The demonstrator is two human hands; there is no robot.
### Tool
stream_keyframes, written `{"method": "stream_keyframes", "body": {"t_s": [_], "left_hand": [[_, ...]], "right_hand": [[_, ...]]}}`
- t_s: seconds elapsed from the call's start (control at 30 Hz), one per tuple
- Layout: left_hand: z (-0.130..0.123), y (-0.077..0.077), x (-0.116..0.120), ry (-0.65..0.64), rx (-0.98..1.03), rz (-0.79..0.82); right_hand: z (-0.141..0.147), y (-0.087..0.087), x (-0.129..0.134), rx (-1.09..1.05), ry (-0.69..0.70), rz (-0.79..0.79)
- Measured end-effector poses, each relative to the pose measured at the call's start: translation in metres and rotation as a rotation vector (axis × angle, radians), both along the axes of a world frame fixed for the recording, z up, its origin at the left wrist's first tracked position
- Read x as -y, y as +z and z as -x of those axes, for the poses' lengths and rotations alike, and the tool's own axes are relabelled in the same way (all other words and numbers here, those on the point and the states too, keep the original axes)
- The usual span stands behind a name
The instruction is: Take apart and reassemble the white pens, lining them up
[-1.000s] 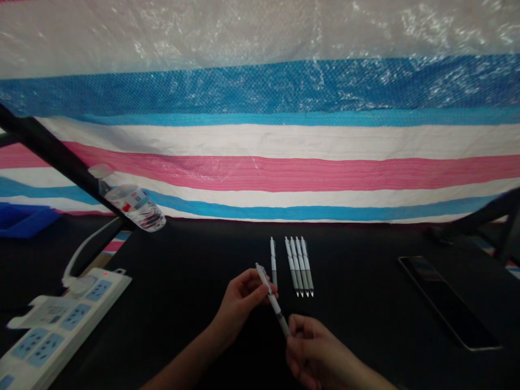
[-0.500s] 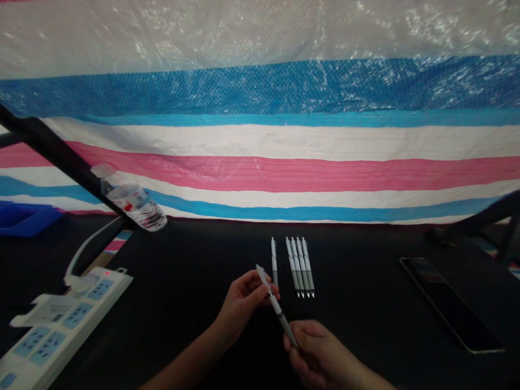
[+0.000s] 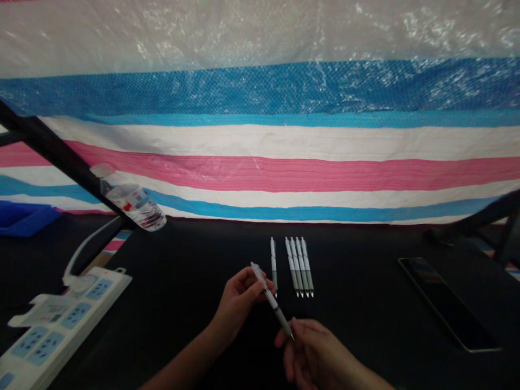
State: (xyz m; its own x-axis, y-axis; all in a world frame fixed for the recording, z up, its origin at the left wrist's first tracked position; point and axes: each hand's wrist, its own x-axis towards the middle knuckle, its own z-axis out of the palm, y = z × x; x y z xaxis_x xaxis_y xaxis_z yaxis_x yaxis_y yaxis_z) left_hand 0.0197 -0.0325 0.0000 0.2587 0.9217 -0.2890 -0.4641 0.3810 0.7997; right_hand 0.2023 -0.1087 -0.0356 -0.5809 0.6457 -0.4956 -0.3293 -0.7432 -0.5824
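Observation:
A white pen with a grey grip (image 3: 271, 299) slants between my two hands above the dark table. Its clicker end is pinched between the thumb and fingers of my left hand (image 3: 239, 297), which is closed on it. At the lower end, my right hand (image 3: 314, 349) has its thumb and a fingertip on either side of the grey grip by the metal tip. Just beyond my left fingers lies a single similar pen (image 3: 273, 260), tip toward me. To its right, several matching pens (image 3: 299, 266) lie side by side in a row.
A phone (image 3: 447, 303) lies on the right of the black table (image 3: 195, 254). At left are a white power strip (image 3: 77, 317) with a plug and cable, a tilted water bottle (image 3: 136, 203) by a black bar (image 3: 60, 154), and a blue tray (image 3: 28, 219). Striped sheeting (image 3: 260, 173) hangs behind.
The held pen has shifted slightly left and up with my left hand. My right fingers have loosened around the lower end, so the metal tip now shows.

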Motion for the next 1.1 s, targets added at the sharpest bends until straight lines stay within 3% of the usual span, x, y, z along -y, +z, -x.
{"method": "stream_keyframes", "body": {"t_s": [0.53,0.73,1.1], "left_hand": [[-0.0002,-0.0009,0.0020,0.008,-0.026,-0.022],[0.0000,-0.0042,0.0017,-0.008,-0.011,-0.028],[-0.0009,-0.0018,0.0022,0.000,0.023,-0.012]], "right_hand": [[-0.0002,0.0067,-0.0005,0.013,-0.022,-0.041],[0.0004,0.0017,-0.0005,0.022,-0.036,0.029],[0.0022,0.0015,0.0010,-0.007,-0.057,0.020]]}}
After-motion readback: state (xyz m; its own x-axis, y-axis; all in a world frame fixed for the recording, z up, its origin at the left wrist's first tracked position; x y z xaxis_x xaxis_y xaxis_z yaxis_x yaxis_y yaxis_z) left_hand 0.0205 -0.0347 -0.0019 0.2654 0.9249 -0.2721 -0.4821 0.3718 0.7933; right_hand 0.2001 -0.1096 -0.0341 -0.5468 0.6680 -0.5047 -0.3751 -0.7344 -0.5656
